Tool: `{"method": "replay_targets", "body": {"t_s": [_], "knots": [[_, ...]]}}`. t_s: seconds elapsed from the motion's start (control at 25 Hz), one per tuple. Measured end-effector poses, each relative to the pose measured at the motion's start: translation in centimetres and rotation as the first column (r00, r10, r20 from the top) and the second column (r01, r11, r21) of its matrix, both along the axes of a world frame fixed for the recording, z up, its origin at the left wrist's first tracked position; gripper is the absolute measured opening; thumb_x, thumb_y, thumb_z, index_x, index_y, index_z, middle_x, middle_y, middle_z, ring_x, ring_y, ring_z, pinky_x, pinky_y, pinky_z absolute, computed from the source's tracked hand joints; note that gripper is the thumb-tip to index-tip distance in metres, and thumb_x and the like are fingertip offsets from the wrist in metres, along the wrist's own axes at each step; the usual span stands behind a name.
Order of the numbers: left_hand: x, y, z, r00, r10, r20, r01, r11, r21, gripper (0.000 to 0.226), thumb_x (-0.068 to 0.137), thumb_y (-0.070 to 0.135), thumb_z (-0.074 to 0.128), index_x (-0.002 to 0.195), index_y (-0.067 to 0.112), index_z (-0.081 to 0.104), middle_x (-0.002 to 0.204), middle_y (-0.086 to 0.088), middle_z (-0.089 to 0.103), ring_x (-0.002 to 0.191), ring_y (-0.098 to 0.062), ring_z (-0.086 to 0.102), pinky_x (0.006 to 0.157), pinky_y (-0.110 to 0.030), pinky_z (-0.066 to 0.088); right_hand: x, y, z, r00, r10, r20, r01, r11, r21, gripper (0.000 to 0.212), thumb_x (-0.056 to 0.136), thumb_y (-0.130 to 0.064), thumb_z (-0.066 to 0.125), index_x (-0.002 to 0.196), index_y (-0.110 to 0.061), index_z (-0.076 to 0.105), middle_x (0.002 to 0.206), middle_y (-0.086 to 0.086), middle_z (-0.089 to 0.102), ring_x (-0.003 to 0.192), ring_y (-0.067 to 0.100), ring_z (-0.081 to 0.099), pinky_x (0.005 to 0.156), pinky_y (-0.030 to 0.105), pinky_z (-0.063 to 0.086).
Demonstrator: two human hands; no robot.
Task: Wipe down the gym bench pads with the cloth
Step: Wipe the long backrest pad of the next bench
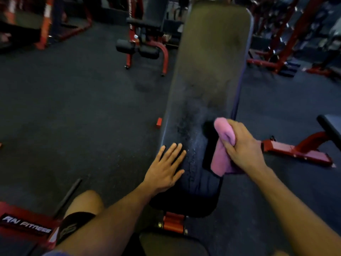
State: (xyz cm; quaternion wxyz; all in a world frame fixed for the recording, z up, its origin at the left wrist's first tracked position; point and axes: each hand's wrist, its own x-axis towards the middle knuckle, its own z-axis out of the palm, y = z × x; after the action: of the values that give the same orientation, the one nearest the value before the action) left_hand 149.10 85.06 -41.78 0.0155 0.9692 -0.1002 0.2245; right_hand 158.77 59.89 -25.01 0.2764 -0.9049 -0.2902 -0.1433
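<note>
While the view looks down from the head: a dim gym, seen over two bare forearms.
Floor: dark rubber matting (73, 108) fills most of the scene.
Back pad: a long dark bench pad (212, 61) runs away from the viewer up the middle, with droplets speckling its near end.
Other equipment: a red-framed bench with black roller pads (142, 50) stands farther back on the left; red racks (287, 34) stand far right; another red bench base (295, 150) lies on the floor at right.
Seat pad: a second dark pad (173, 244) sits at the bottom edge, joined to the back pad by a red hinge bracket (173, 223).
Left hand (167, 169): flat, fingers straight and spread, resting on the left edge of the back pad, holding nothing.
Right hand (243, 146): fingers curled round a bunched pink cloth (223, 150).
Cloth position: at the right side of the back pad's near end, its loose end hanging down below the hand.
</note>
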Motion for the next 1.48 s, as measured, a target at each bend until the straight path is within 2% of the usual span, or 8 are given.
{"method": "replay_targets", "body": {"t_s": [0.16, 0.32, 0.44, 0.56, 0.84, 1.04, 1.36, 1.48], "knots": [[-0.8, -1.2, -1.8, 1.0, 0.005, -0.006, -0.005, 0.999, 0.049, 0.076, 0.104, 0.058, 0.042, 0.164, 0.014, 0.026, 0.173, -0.012, 0.012, 0.161, -0.031, 0.008, 0.124, -0.059, 0.023, 7.3, 11.8, 6.2, 0.799, 0.482, 0.361, -0.337, 0.854, -0.395, 0.066, 0.081, -0.021, 0.055, 0.144, -0.005, 0.047, 0.132, 0.021, 0.061, 0.114, 0.037, 0.06, 0.099, 0.044, 0.047], [-0.9, -0.7, -1.6, 1.0, 0.004, 0.018, -0.004, 1.0, 0.02, 0.076, 0.105, 0.058, 0.04, 0.165, 0.015, 0.023, 0.174, -0.012, 0.01, 0.161, -0.03, 0.008, 0.125, -0.058, 0.023, 11.3, 22.9, 9.1, 0.546, 0.797, 0.257, -0.322, 0.484, -0.814, 0.053, 0.09, -0.027, 0.039, 0.137, -0.014, 0.062, 0.126, 0.013, 0.066, 0.113, 0.036, 0.063, 0.101, 0.053, 0.047], [-0.7, -0.7, -2.2, 0.999, -0.018, 0.037, 0.019, 1.0, -0.01, 0.076, 0.105, 0.058, 0.039, 0.165, 0.014, 0.024, 0.173, -0.012, 0.012, 0.161, -0.03, 0.009, 0.126, -0.057, 0.022, 13.4, 26.0, 8.8, 0.664, 0.738, 0.125, -0.085, 0.241, -0.967, 0.047, 0.086, -0.038, 0.048, 0.13, -0.034, 0.062, 0.121, -0.003, 0.066, 0.125, 0.032, 0.055, 0.111, 0.061, 0.026], [-0.6, -0.4, -2.0, 0.998, -0.034, 0.045, 0.036, 0.998, -0.045, 0.073, 0.106, 0.054, 0.038, 0.165, 0.014, 0.024, 0.173, -0.012, 0.014, 0.161, -0.029, 0.011, 0.126, -0.057, 0.022, 12.8, 26.8, 6.9, 0.795, 0.595, 0.115, -0.005, 0.196, -0.981, 0.043, 0.077, -0.062, 0.048, 0.104, -0.034, 0.067, 0.107, -0.002, 0.072, 0.106, 0.032, 0.062, 0.094, 0.051, 0.036], [-0.7, -0.3, -2.3, 0.997, -0.064, 0.045, 0.067, 0.995, -0.079, 0.067, 0.106, 0.044, 0.041, 0.165, 0.015, 0.025, 0.173, -0.01, 0.017, 0.161, -0.028, 0.013, 0.125, -0.057, 0.025, 4.2, 27.0, -1.1, 0.631, 0.735, -0.249, -0.264, -0.099, -0.96, 0.05, 0.084, -0.067, 0.049, 0.1, -0.024, 0.07, 0.098, 0.003, 0.074, 0.089, 0.027, 0.071, 0.081, 0.039, 0.05], [-0.6, -0.2, -2.1, 0.997, -0.05, 0.063, 0.053, 0.997, -0.05, 0.067, 0.107, 0.043, 0.04, 0.165, 0.014, 0.024, 0.173, -0.012, 0.014, 0.161, -0.029, 0.011, 0.126, -0.056, 0.023, 13.2, 27.7, 7.4, 0.71, 0.696, 0.11, -0.065, 0.219, -0.974, 0.047, 0.083, -0.067, 0.056, 0.102, -0.025, 0.065, 0.101, 0.006, 0.075, 0.098, 0.031, 0.07, 0.086, 0.04, 0.044], [-0.5, -0.3, -2.6, 0.997, -0.06, 0.057, 0.063, 0.996, -0.066, 0.067, 0.105, 0.042, 0.044, 0.164, 0.014, 0.029, 0.172, -0.01, 0.02, 0.16, -0.027, 0.014, 0.127, -0.056, 0.019, 4.1, 25.7, -2.5, 0.584, 0.787, -0.2, -0.304, -0.016, -0.953, 0.045, 0.083, -0.068, 0.052, 0.099, -0.028, 0.066, 0.095, 0.001, 0.073, 0.09, 0.026, 0.069, 0.083, 0.04, 0.042], [-0.6, -0.2, -2.2, 0.997, -0.05, 0.065, 0.053, 0.997, -0.051, 0.068, 0.105, 0.043, 0.043, 0.164, 0.014, 0.027, 0.173, -0.01, 0.017, 0.16, -0.028, 0.013, 0.127, -0.055, 0.021, 9.1, 26.7, 2.7, 0.675, 0.738, -0.025, -0.22, 0.168, -0.961, 0.042, 0.082, -0.065, 0.054, 0.102, -0.028, 0.063, 0.099, 0.001, 0.074, 0.097, 0.027, 0.069, 0.088, 0.04, 0.041]]}}
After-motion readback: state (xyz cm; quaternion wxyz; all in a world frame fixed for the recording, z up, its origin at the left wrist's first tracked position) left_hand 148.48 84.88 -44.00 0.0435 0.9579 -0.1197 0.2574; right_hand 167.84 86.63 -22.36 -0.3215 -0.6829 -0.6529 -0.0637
